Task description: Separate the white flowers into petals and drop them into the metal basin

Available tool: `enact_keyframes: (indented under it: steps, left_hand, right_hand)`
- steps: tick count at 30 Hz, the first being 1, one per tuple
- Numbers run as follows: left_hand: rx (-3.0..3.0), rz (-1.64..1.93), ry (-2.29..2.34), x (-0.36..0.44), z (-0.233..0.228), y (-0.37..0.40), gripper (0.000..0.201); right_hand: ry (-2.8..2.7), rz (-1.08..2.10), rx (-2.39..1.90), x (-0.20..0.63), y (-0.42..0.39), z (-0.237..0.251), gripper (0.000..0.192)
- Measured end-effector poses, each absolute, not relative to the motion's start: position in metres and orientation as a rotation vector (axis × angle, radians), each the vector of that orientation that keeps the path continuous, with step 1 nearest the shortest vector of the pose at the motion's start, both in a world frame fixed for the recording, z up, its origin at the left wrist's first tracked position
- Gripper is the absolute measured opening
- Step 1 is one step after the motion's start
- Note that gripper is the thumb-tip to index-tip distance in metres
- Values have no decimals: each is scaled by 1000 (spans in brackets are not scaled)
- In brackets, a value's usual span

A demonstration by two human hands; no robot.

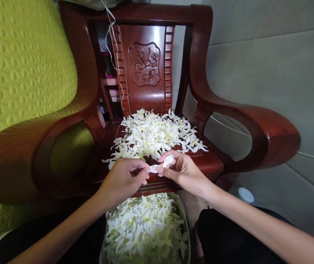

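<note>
Between my two hands, over the front edge of the chair seat, is a white flower (168, 160). My right hand (183, 169) pinches it with thumb and fingers, its petals standing up between them. My left hand (127, 178) has its fingertips closed on a white petal (153, 168) that reaches across to my right thumb. Whether that petal is still joined to the flower, I cannot tell. Just behind my hands, a loose heap of white flowers (151, 134) covers much of the seat. Below them, a container (186, 216) between my knees holds many more white flowers (145, 227).
The dark red wooden chair (267, 128) has broad curved armrests and a carved backrest (145, 64). A pale string (112, 40) hangs down its left side. Yellow-green padded material (21, 66) stands at the left. A white round object (245, 195) lies on the right.
</note>
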State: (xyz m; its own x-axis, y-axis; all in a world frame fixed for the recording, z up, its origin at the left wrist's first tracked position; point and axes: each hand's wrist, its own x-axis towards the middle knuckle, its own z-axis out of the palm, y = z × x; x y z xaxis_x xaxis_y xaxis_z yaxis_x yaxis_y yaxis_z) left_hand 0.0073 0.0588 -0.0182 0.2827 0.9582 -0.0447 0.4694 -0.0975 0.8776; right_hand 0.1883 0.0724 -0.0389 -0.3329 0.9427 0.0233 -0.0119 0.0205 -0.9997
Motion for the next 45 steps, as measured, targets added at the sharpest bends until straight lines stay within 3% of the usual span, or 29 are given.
enact_keyframes:
  steps: [5, 15, 22, 34, 45]
  left_hand:
    - [1792, 753, 1346, 14, -16, 52, 16]
    - [2019, 651, 1383, 14, -20, 49, 18]
    - [2212, 610, 1425, 11, -13, 51, 18]
    - [2254, 503, 1363, 9, -20, 50, 20]
    - [2347, 338, 1617, 8, -23, 51, 21]
  right_hand:
    - [-1539, 1481, -988, 194, 75, -30, 27]
    - [-1846, 1232, -1057, 203, 73, -31, 19]
    - [-1795, 1424, -980, 202, 75, -33, 18]
    - [-1812, 1348, -1077, 197, 76, -43, 22]
    - [-1432, 1797, -956, 198, 83, -48, 35]
